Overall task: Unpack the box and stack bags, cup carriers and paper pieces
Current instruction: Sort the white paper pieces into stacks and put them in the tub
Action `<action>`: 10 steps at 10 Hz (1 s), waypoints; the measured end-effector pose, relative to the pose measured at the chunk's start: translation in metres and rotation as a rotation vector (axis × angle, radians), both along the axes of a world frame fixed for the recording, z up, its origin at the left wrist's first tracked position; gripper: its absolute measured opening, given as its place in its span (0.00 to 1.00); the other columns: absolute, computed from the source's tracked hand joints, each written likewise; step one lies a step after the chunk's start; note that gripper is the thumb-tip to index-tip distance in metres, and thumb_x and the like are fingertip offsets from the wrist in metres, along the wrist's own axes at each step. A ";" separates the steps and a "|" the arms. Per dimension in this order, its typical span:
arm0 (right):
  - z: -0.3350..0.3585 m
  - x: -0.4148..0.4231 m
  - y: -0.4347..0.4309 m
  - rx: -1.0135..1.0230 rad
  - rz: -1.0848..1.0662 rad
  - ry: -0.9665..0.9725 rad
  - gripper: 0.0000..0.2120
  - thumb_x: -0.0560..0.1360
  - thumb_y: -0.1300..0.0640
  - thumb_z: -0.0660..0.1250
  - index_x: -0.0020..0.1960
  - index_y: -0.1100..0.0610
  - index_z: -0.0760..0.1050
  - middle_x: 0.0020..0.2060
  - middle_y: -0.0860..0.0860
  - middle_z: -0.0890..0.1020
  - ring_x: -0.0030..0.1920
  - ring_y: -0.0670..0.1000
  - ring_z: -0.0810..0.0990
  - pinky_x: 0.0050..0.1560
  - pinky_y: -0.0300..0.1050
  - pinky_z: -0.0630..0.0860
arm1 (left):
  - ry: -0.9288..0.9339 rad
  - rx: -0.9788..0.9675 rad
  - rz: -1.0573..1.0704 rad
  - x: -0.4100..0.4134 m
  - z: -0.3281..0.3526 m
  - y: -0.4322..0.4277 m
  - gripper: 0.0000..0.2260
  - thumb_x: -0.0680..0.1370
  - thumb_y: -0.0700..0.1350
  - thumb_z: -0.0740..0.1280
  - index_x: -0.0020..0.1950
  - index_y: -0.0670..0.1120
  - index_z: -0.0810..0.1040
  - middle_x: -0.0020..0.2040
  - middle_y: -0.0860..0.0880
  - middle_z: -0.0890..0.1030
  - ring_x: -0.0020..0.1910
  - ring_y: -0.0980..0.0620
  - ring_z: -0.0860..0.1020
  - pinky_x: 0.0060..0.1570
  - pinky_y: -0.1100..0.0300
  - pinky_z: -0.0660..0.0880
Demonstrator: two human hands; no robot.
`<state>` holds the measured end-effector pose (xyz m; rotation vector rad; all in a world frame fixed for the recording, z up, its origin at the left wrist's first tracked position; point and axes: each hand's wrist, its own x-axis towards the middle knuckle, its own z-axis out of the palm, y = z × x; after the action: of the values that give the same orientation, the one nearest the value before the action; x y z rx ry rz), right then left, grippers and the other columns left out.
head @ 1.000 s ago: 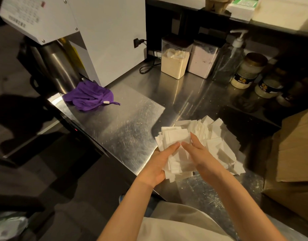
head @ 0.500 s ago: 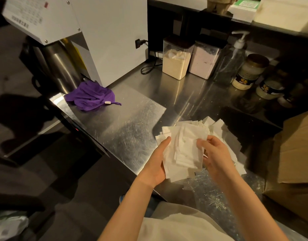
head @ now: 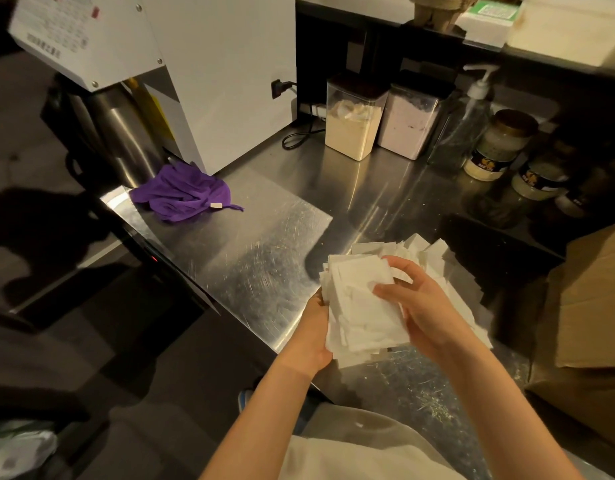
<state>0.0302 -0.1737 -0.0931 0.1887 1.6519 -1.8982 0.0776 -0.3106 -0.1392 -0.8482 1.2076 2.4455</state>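
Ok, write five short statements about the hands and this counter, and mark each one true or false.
1. The left hand and right hand both hold a stack of white paper pieces. True.
2. A crumpled purple cloth lies on the stainless steel counter. True.
3. No other paper lies on the counter. False: loose white pieces lie behind the hands.
4. The cloth is tucked under the right hand. False: it lies far to the left, by the white machine.
5. A brown cardboard box sits at the right edge. True.
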 end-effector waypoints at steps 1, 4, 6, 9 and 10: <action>-0.004 -0.001 -0.004 0.106 0.007 0.059 0.25 0.72 0.66 0.71 0.62 0.46 0.70 0.56 0.55 0.78 0.55 0.59 0.80 0.53 0.60 0.80 | 0.046 0.037 -0.007 0.004 0.004 -0.004 0.12 0.84 0.41 0.52 0.60 0.42 0.73 0.44 0.49 0.76 0.42 0.53 0.75 0.43 0.59 0.73; -0.008 -0.004 -0.004 0.233 -0.044 0.121 0.30 0.70 0.65 0.74 0.65 0.44 0.67 0.54 0.54 0.77 0.54 0.58 0.79 0.57 0.62 0.77 | 0.092 0.072 -0.065 0.003 0.011 -0.002 0.25 0.81 0.61 0.51 0.68 0.47 0.72 0.54 0.46 0.84 0.45 0.51 0.83 0.43 0.55 0.80; -0.010 0.001 -0.010 0.308 -0.019 0.216 0.28 0.75 0.64 0.69 0.70 0.47 0.64 0.55 0.52 0.77 0.55 0.56 0.79 0.56 0.61 0.78 | 0.087 0.082 -0.057 0.003 0.001 -0.003 0.20 0.79 0.62 0.54 0.59 0.52 0.77 0.52 0.48 0.85 0.49 0.49 0.84 0.45 0.55 0.81; -0.012 0.008 -0.026 0.374 0.043 0.360 0.24 0.79 0.54 0.63 0.73 0.47 0.60 0.58 0.49 0.76 0.53 0.49 0.78 0.50 0.42 0.77 | 0.115 -0.025 0.050 0.003 0.000 0.002 0.15 0.71 0.48 0.73 0.54 0.42 0.81 0.47 0.41 0.85 0.47 0.44 0.84 0.52 0.47 0.80; -0.016 0.006 -0.024 0.525 0.043 0.439 0.34 0.74 0.49 0.70 0.75 0.46 0.56 0.61 0.46 0.68 0.57 0.48 0.72 0.52 0.42 0.74 | 0.104 -0.023 0.122 0.004 -0.002 -0.001 0.12 0.75 0.45 0.71 0.56 0.42 0.80 0.47 0.42 0.86 0.47 0.43 0.84 0.51 0.46 0.81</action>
<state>0.0358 -0.1979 -0.1086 -0.0632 2.4108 -1.5050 0.0812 -0.3114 -0.1415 -0.8328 1.2565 2.6076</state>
